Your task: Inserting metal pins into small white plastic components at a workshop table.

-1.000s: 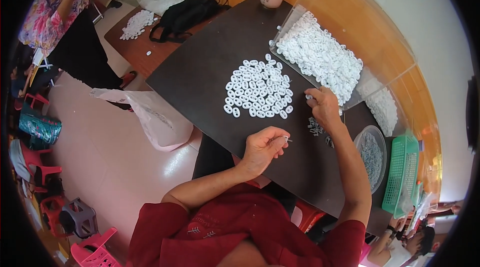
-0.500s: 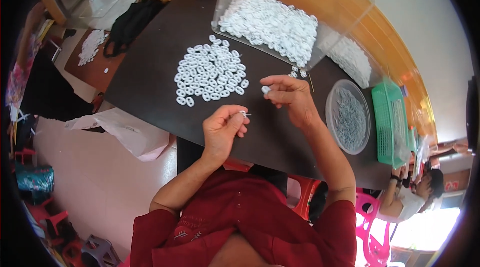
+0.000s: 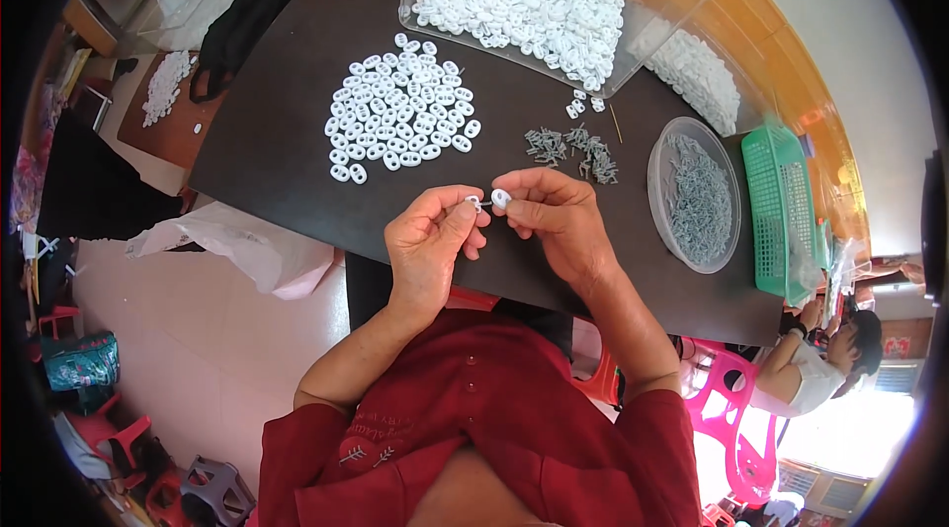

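White two-holed oval (image 3: 501, 199), pinched between thumb and fingers of the right hand (image 3: 557, 216) in the head view — and just left, the left hand (image 3: 430, 235) nips another white piece (image 3: 474, 202), a dark screw (image 3: 485, 204) between the two — loose ovals (image 3: 400, 110) lying beyond both.

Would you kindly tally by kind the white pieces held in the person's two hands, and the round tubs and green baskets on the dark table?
White pieces, one per hand, left hand and right hand: 2
Round tub: 1
Green basket: 1
Total: 4
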`<state>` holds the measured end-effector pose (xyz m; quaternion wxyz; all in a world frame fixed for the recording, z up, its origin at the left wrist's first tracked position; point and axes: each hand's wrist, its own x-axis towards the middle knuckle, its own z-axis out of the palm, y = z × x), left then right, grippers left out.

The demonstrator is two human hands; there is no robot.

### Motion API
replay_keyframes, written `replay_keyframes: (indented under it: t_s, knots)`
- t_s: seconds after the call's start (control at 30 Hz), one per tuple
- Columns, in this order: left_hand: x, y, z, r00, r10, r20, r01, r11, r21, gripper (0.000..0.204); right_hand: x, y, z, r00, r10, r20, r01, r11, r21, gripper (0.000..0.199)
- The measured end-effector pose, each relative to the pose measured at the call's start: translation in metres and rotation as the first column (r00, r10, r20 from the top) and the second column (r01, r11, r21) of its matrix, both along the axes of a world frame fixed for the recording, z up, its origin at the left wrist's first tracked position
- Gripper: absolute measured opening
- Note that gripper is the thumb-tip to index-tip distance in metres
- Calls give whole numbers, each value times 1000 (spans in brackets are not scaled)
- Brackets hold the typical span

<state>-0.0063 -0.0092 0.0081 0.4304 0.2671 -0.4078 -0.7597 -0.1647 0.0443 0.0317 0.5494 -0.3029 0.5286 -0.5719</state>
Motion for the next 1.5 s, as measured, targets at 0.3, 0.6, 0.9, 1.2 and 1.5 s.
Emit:
replay_keyframes:
  t_s: [0.3,0.6,0.9,1.2,1.5]
  knots:
    - [-1,2,-4,1000,-6,-7,6,1000,-14,19,11,9,-6,990,-122,-68,120,992,-30,22]
    - [-7,6,-6,994,-89,-58,93,993,70,17,22,9,-12,939,-158,-305,131,986,-108,17]
    - [-8,5,-3,993,-47,-106,63,986,154,14,34,8,-11,932,-280,-230,238,952,-194,16]
    - [-11,9,-2,988,-92,-124,113,978,174,15,40,9,-16,916,-400,-31,390,907,-158,13]
    - [-7,5,-3,982,-80,-171,125,954,272,15,30,12,-14,944,-319,-81,308,943,-126,14]
